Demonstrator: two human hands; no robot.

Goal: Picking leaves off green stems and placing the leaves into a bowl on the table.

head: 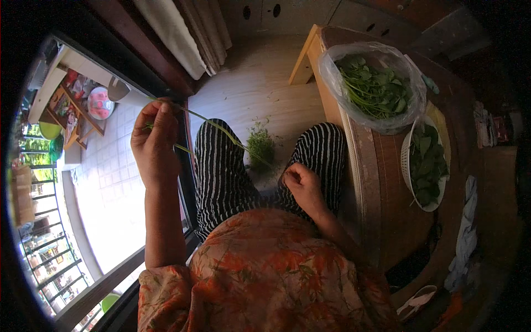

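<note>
My left hand (155, 135) is raised over the doorway side and pinches a long thin green stem (215, 125), which slants down across my left knee toward the middle. Another short piece of stem sticks out below its fingers. My right hand (302, 180) rests by my right thigh with curled fingers; whether it grips the thin end of the stem cannot be told. On the floor between my knees lies a heap of green trimmings (261, 147). To the right, a clear plastic bag (332, 89) holds leafy green stems (373, 87), and a white plastic basket (406, 159) holds picked leaves (427, 159).
The wooden bench-like table (373, 174) runs along my right side. A twisted pale cloth (464, 232) lies at the far right. At left are a glass door's dark frame (186, 178), a bright tiled balcony (112, 166) and a black railing (54, 232). Curtains (178, 37) hang ahead.
</note>
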